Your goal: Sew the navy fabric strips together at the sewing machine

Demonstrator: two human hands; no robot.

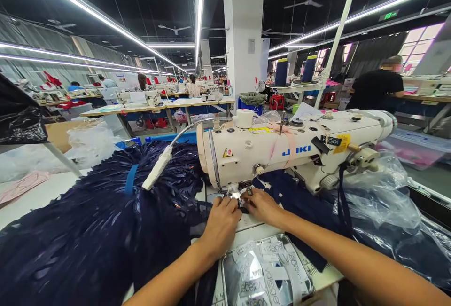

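Note:
A white JUKI sewing machine (pixel 299 144) stands across the table in front of me. Under its needle, my left hand (pixel 222 221) has its fingers bent and pressed together on a piece of dark navy fabric (pixel 202 214). My right hand (pixel 265 208) pinches the same dark cloth from the other side, close to the presser foot. The fingertips partly hide the cloth between them. A large heap of navy garment pieces (pixel 88 231) spreads to the left. Just below my hands lies a metal tray (pixel 225 273) of printed labels (pixel 271 268).
A lamp on a bendy neck (pixel 158 168) leans over the navy heap. Clear plastic bags (pixel 384 202) lie at the right of the machine. Two navy thread cones (pixel 281 72) stand behind it. A person in a black top (pixel 375 87) is at the far right.

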